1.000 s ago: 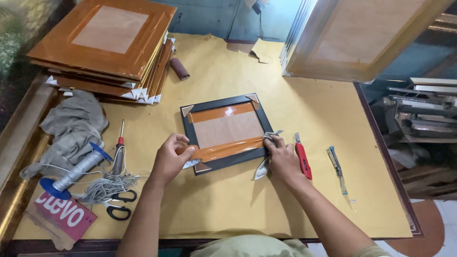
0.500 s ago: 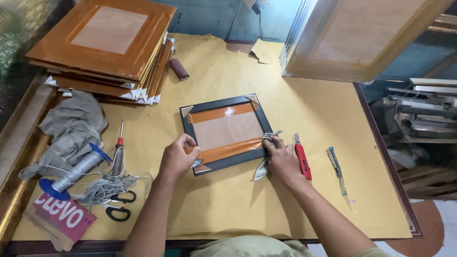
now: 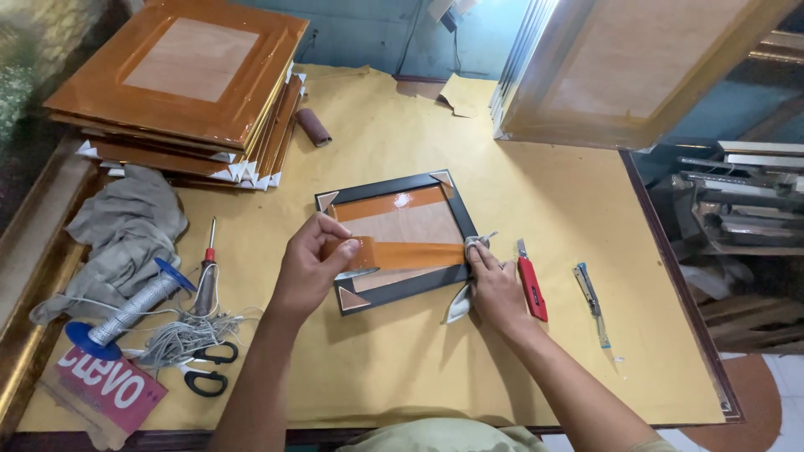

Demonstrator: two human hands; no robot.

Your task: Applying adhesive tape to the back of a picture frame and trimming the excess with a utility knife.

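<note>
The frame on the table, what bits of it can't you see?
Head view only:
- Frame left edge: hidden under left hand.
- Lower right corner: covered by right hand and cloth.
- Front face: unseen, it lies back up.
- Tape left end: hidden by fingers.

Framing workshop: stacked frames, utility knife, paper-covered bench.

A counter covered in yellow-brown paper fills most of the view, edged with a dark wooden rim at 3 o'clock. Behind it, at 12 o'clock, stands a blue-green wall with a dark cable hanging down it. At 3 o'clock, beyond the counter, wooden shelves hold flat stacked pieces. At 5 o'clock a pale tiled floor shows. The light is soft and even.
</note>
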